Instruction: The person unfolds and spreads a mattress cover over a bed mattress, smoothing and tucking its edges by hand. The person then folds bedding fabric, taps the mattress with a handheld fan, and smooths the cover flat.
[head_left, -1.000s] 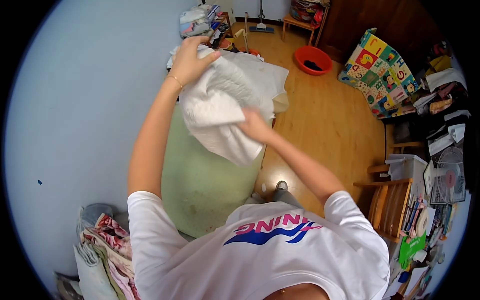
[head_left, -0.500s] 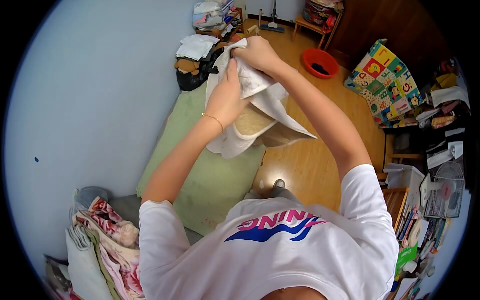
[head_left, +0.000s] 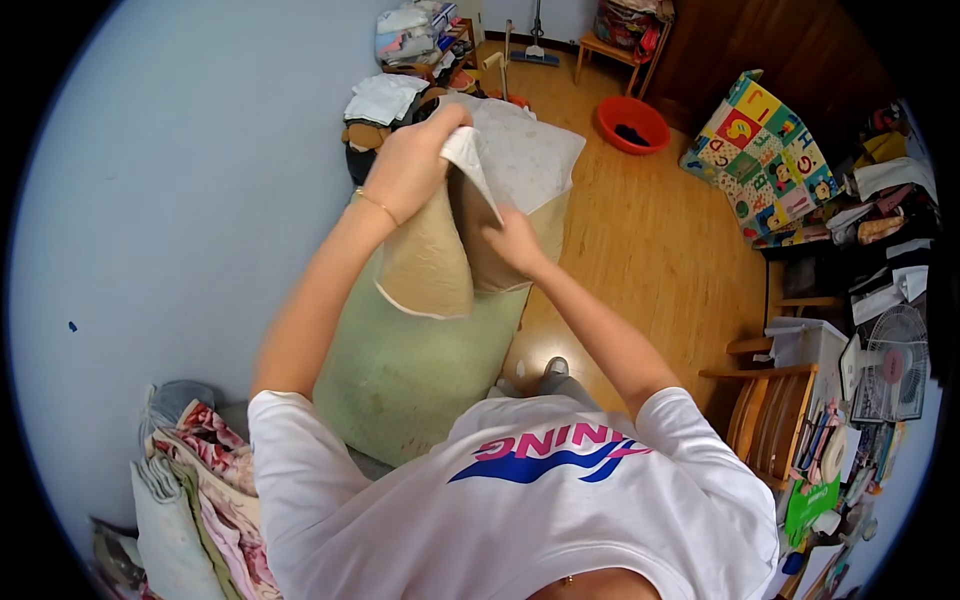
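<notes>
A floppy cloth [head_left: 515, 140], white on one face and beige on the other, hangs in front of me over a green-covered bed or mat. High on the left, my left hand [head_left: 408, 168] is closed on its upper edge, a thin bracelet at the wrist. Lower and to the right, my right hand [head_left: 513, 245] grips a folded white edge, its fingers partly hidden by the fabric. Between the hands the cloth bends into a fold, and its beige lower part [head_left: 425, 260] hangs above the green surface [head_left: 430, 350].
Behind the cloth are a dark bag and a folded white cloth [head_left: 388, 98]. A red basin [head_left: 633, 125] stands on the wooden floor. To the right are an alphabet play mat [head_left: 765, 160], a wooden chair [head_left: 770, 420] and a fan [head_left: 893, 360]. Folded bedding [head_left: 205, 500] lies lower left.
My right hand has come down and toward me from the top of the cloth. My left hand has risen leftward. The cloth has turned and spread, showing more of its beige face.
</notes>
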